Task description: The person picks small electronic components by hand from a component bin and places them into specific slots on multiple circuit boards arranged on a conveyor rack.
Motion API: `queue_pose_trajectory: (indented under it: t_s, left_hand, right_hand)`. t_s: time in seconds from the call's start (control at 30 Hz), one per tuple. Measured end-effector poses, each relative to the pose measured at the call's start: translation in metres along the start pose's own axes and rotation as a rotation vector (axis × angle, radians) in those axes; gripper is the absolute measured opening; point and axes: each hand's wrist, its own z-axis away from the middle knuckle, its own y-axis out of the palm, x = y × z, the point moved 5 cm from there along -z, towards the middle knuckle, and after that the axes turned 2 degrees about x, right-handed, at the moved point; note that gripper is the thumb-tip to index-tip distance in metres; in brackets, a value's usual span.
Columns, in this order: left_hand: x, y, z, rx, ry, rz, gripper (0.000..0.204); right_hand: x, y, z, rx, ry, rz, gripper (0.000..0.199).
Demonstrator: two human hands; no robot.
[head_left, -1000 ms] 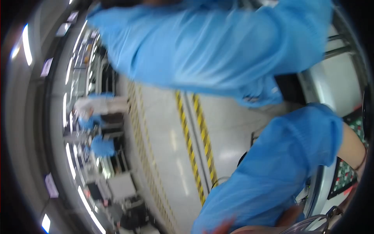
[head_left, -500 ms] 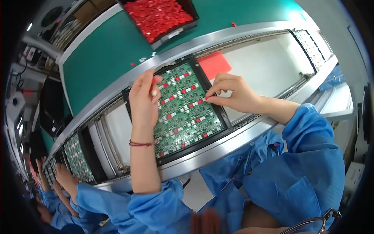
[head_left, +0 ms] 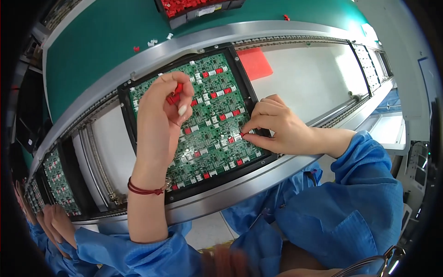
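Observation:
Below me a green circuit board panel (head_left: 210,150) lies in a black frame (head_left: 243,78), with rows of small white and red connectors on it. My left hand (head_left: 154,111) hovers over the panel's left part, fingers curled around a few loose red connectors (head_left: 174,98). Over the panel's right edge, my right hand (head_left: 281,129) has thumb and forefinger pinched on one small red connector (head_left: 242,135). That piece is at a row of white and red connectors on the board; whether it is seated cannot be made out.
A metal-edged conveyor rail (head_left: 217,191) carries the frame. A black bin of red connectors (head_left: 184,7) stands on the green table (head_left: 110,32), near loose white and red pieces. A red sheet (head_left: 256,63) lies right of the frame. At left, other people's hands (head_left: 57,221) work beside another panel (head_left: 60,182).
My right hand has shifted to a nearer connector row on the board. My left hand has turned, showing the red connectors in its fingers. The whole view has shifted.

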Motion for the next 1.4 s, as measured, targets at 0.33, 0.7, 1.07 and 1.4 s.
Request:
queue_pose_trajectory:
  t_s: [0.33, 0.7, 1.07, 1.4]
  left_hand:
    - [-0.006, -0.007, -0.001, -0.132, 0.096, -0.208, 0.019]
    - [0.029, 0.015, 0.008, 0.156, -0.376, -0.434, 0.014]
    - [0.057, 0.044, 0.033, 0.387, -0.548, -0.479, 0.019]
    - [0.048, 0.042, 0.037, 0.393, -0.505, -0.343, 0.023]
  right_hand:
    - [0.001, -0.001, 0.002, 0.025, -0.049, 0.069, 0.014]
    - [0.008, -0.033, -0.003, -0.203, -0.140, 0.074, 0.031]
    - [0.007, -0.014, 0.002, -0.114, -0.100, -0.160, 0.021]
    - [0.009, -0.012, -0.005, -0.188, -0.069, -0.249, 0.014]
